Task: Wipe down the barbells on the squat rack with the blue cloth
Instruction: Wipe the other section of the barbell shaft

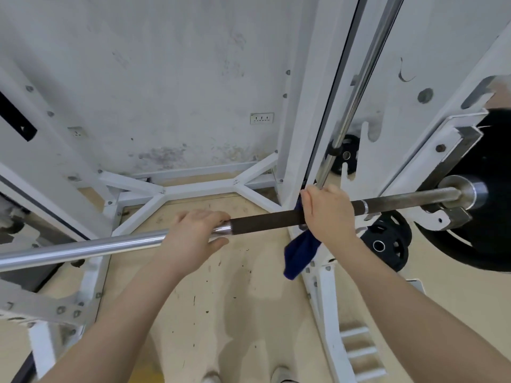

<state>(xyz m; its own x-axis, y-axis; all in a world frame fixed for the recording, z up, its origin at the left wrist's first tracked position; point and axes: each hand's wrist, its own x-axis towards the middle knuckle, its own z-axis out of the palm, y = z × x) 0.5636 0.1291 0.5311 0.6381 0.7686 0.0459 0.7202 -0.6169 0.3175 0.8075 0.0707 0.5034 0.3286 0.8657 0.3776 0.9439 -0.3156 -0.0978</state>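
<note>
A barbell [265,221] runs across the view from lower left to right, shiny chrome on the left and dark and rough in the middle. It carries a large black plate [486,189] at the right end. My left hand [193,234] rests over the bar where chrome meets the dark section, fingers curled on top. My right hand [329,211] grips the dark section with the blue cloth [300,255] wrapped under it; the loose end of the cloth hangs below the bar.
The white squat rack frame [298,111] stands around me, with uprights left and right and a base brace [193,189] on the floor. A chrome guide rod [359,87] rises beside the right upright. Smaller black plates [387,241] are stored low on the right.
</note>
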